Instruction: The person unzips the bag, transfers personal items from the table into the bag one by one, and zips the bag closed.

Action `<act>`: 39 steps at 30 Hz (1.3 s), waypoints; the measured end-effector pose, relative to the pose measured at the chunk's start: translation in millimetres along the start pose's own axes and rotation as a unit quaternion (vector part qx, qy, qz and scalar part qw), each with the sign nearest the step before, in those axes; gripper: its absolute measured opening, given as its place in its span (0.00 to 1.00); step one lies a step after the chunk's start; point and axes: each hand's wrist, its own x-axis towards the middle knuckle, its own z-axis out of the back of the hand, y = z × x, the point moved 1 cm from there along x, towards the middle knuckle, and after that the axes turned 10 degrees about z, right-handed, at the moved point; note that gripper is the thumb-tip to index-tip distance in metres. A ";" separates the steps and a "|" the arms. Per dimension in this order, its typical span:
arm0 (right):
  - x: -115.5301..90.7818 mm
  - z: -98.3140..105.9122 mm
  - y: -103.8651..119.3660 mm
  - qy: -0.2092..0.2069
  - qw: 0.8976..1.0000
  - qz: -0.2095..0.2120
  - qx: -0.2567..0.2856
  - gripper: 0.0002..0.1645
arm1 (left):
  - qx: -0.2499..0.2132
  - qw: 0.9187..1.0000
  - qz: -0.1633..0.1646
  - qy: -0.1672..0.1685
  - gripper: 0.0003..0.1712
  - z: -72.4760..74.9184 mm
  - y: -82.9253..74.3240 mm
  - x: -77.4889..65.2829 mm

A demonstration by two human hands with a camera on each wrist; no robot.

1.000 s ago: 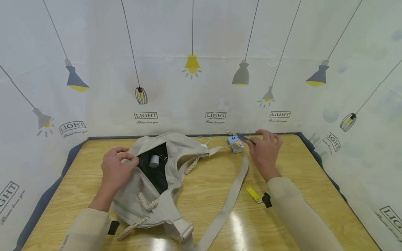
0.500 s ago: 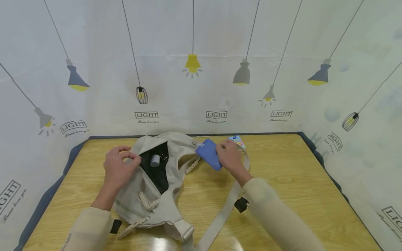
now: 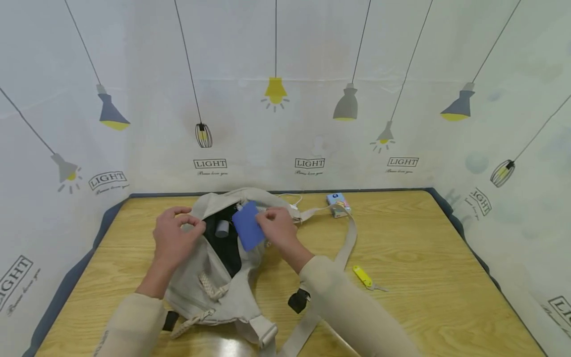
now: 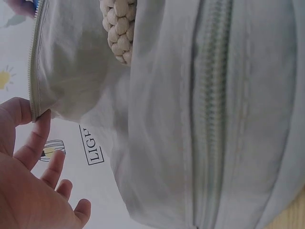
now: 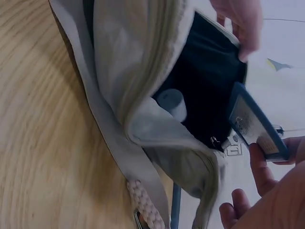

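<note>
A beige backpack lies on the table with its zipped pocket gaping, showing a black lining. My left hand pinches the zipper edge of that opening between thumb and index finger, also plain in the left wrist view. Between thumb and fingers, my right hand holds a blue card holder with a clip at its top, over the opening's right side. A pale panel shows on the holder's face in the right wrist view. Inside the pocket sits a small grey cylinder, with a metal clasp nearby.
On the wooden table, a key with a yellow tag lies right of the backpack. A small light-blue box stands near the back edge, beside the looping strap. A white cord shows behind the backpack.
My right hand has carried the blue card holder leftward from beside the small box to the backpack's opening. The left hand keeps its hold on the opening's edge.
</note>
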 end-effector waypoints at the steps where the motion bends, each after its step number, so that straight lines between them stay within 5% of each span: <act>1: -1.3 -4.4 1.1 0.005 1.000 0.005 -0.003 0.15 | 0.000 1.000 -0.001 -0.001 0.10 -0.5 0.0 0.0; 7: -8.2 -25.7 1.3 0.015 0.986 0.078 -0.147 0.14 | 0.000 1.000 -0.002 0.000 0.10 0.0 -2.5 -1.2; 14: -11.1 -30.3 -9.0 0.029 0.935 0.169 -0.310 0.12 | -0.001 1.000 0.002 0.006 0.10 1.4 -4.1 -2.7; 21: -5.7 -22.6 -3.9 0.097 0.867 0.216 -0.438 0.15 | 0.003 1.000 0.001 0.011 0.10 1.1 -4.4 -2.7; 24: -1.6 -18.6 2.8 0.120 0.869 0.196 -0.437 0.16 | 0.007 1.000 0.005 0.018 0.11 0.7 -5.1 -2.6; 30: 2.7 -26.0 7.2 0.090 0.941 0.108 -0.307 0.16 | 0.006 1.000 0.004 0.017 0.11 0.3 -7.6 -3.5; 32: 1.7 -34.2 6.3 0.067 0.955 0.098 -0.271 0.16 | 0.004 1.000 0.001 0.014 0.11 0.3 -8.5 -3.8; 35: -1.9 -50.4 3.2 0.049 0.955 0.116 -0.268 0.17 | 0.006 1.000 0.002 0.016 0.11 0.1 -9.7 -4.1; 39: -8.4 -67.7 1.3 0.056 0.923 0.176 -0.338 0.18 | 0.009 1.000 0.006 0.019 0.12 -0.6 -10.7 -4.4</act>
